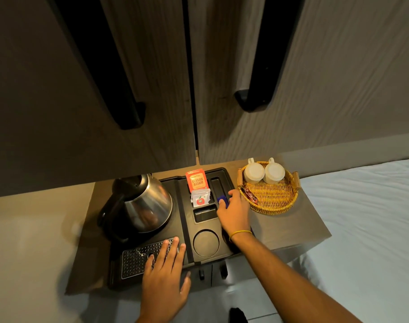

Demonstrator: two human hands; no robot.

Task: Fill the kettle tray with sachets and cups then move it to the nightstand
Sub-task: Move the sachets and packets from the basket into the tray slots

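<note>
Fingers of our right hand (233, 209) pinch a blue sachet (223, 201) into the kettle tray (175, 231)'s right slot; our left hand (162, 273) lies flat with fingers spread, steadying it. 2 cups (264, 172) wait in the basket (273, 201), right.

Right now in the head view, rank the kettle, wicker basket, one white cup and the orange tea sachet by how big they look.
1. Kettle
2. Wicker basket, a little smaller, though it sits farther back
3. White cup
4. Orange tea sachet, about level with the cup, so that order is unsure
</note>
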